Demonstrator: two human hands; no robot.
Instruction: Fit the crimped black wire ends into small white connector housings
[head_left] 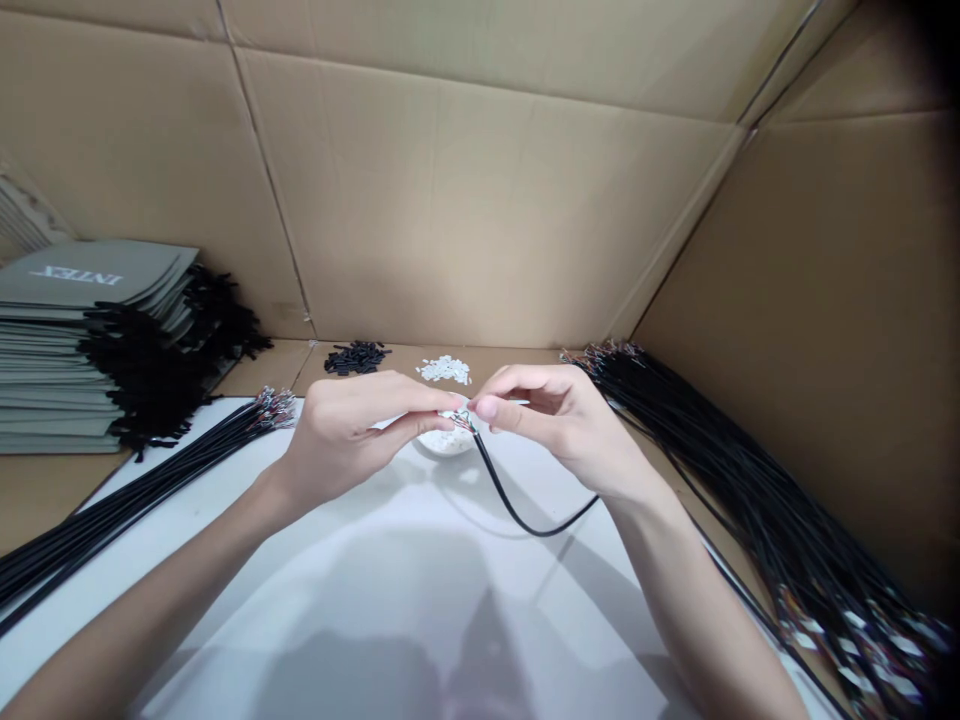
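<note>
A black cable (517,518) ends in a fan of thin coloured wires (463,420) between my two hands. My left hand (352,425) is closed, thumb and fingers pinching at the wires from the left. Opposite it, my right hand (559,415) pinches at the cable's stripped end; what lies between its fingertips is too small to make out. From there the cable hangs in a curve and passes behind my right wrist. Just beneath the fingertips stands a white bowl (442,447), partly hidden, with small white pieces in it.
Small black tubes (356,357) and white pieces (444,369) lie in piles at the back. Black cable bundles lie left (172,455) and right (720,460). Grey printed sleeves (60,350) are stacked far left. Cardboard walls (487,200) enclose the white table (360,600).
</note>
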